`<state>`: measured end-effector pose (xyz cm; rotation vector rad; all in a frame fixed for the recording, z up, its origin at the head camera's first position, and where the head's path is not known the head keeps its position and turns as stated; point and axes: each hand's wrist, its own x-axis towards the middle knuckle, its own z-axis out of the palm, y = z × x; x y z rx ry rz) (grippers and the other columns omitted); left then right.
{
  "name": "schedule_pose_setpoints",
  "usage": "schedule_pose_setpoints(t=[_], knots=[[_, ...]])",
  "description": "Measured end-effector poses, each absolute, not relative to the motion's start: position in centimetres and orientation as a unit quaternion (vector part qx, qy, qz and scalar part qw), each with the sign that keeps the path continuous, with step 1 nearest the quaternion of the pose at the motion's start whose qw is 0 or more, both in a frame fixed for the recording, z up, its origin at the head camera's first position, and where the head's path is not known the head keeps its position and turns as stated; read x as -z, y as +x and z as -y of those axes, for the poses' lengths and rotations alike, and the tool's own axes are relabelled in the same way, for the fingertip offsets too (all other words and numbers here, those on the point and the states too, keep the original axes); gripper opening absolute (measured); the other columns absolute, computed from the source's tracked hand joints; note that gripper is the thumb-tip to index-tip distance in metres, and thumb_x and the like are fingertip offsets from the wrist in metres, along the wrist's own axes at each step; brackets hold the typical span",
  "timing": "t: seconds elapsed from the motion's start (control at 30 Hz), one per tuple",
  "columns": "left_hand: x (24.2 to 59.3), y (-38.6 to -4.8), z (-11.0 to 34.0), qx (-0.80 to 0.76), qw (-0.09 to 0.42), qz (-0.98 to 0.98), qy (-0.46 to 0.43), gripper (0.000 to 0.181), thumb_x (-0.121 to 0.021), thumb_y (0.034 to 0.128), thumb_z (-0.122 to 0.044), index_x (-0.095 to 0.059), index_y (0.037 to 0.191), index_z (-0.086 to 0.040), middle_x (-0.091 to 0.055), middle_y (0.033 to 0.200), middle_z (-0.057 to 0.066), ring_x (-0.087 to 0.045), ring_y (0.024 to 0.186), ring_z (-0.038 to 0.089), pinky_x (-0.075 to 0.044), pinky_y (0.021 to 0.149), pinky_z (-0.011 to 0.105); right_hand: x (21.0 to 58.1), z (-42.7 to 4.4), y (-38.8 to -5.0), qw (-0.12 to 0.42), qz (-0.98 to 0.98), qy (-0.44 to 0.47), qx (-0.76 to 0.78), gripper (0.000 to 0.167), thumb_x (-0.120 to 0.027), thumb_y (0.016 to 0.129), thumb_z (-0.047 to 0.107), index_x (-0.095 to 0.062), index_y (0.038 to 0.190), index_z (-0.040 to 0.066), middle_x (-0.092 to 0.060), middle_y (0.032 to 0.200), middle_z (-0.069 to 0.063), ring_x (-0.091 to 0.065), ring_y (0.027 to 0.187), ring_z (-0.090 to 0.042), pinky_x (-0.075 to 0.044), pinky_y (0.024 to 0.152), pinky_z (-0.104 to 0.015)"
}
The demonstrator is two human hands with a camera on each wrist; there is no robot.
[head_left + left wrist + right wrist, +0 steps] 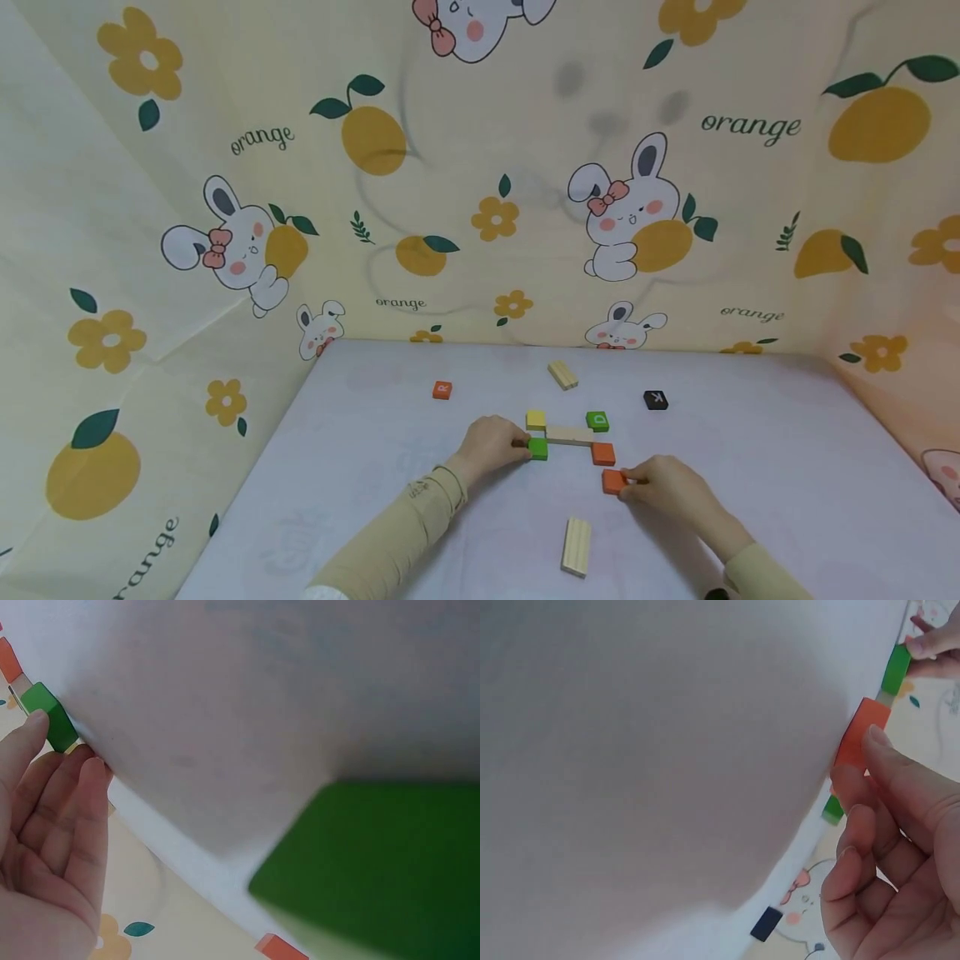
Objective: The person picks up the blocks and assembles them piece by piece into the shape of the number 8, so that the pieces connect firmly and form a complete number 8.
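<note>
My left hand (491, 446) pinches a green block (537, 449) between thumb and fingers, at the left end of a flat wooden plank (569, 436). A yellow block (536, 419) lies just behind it. With thumb and forefinger, my right hand (667, 492) grips an orange block (613, 482). Just behind that lies another orange block (603, 454), by the plank's right end, with a green block marked D (597, 421) farther back. The right wrist view shows the held orange block (862, 733) between thumb and forefinger, the other fingers curled.
Loose on the white tabletop (337, 467) lie a grooved wooden piece (576, 547) in front, another wooden piece (562, 375) behind, an orange R block (442, 390) and a black K block (656, 400). A patterned cloth (450, 275) hangs beyond the table's back edge.
</note>
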<state>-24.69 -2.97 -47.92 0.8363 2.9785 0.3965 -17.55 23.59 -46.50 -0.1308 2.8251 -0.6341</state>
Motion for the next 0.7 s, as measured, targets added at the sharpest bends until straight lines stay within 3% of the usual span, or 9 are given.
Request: schedule_pose_setpoints(t=[0.17, 0.27, 0.53, 0.7], knots=[[47.9, -24.7, 3.0, -0.129, 0.013, -0.955, 0.268, 0.027, -0.069, 0.0809, -0.038, -0.072, 0.103, -0.023, -0.072, 0.099, -0.010, -0.066, 0.089, 0.005, -0.045, 0.068, 0.016, 46.3, -22.6, -17.4, 0.101, -0.972, -0.054, 0.204, 0.027, -0.075, 0.074, 0.023, -0.074, 0.095, 0.007, -0.072, 0.097, -0.011, -0.052, 0.071, -0.010, -0.048, 0.064, -0.031], [48.0, -24.7, 3.1, -0.130, 0.012, -0.955, 0.268, 0.027, -0.070, 0.0806, -0.038, -0.072, 0.103, -0.023, -0.072, 0.099, -0.009, -0.066, 0.089, 0.005, -0.045, 0.068, 0.016, 46.3, -22.0, -17.4, 0.088, -0.975, -0.061, 0.194, 0.020, -0.076, 0.073, 0.022, -0.075, 0.088, 0.008, -0.073, 0.093, -0.009, -0.047, 0.064, -0.011, -0.039, 0.058, -0.026], [48.2, -24.8, 3.2, -0.135, 0.008, -0.954, 0.268, 0.027, -0.071, 0.0796, -0.038, -0.072, 0.102, -0.023, -0.072, 0.099, -0.010, -0.066, 0.088, 0.005, -0.045, 0.067, 0.015, 46.2, -20.8, -17.2, 0.058, -0.981, -0.072, 0.168, 0.010, -0.076, 0.073, 0.021, -0.073, 0.074, 0.012, -0.065, 0.069, 0.005, -0.044, 0.060, -0.010, -0.039, 0.055, -0.027], [48.5, -25.0, 3.2, -0.132, 0.010, -0.954, 0.269, 0.028, -0.070, 0.0802, -0.039, -0.071, 0.104, -0.024, -0.072, 0.100, -0.010, -0.067, 0.090, 0.005, -0.046, 0.068, 0.016, 46.3, -20.5, -17.3, 0.038, -0.984, -0.082, 0.154, 0.010, -0.076, 0.073, 0.021, -0.070, 0.068, 0.014, -0.059, 0.063, 0.006, -0.042, 0.058, -0.011, -0.035, 0.052, -0.026]])
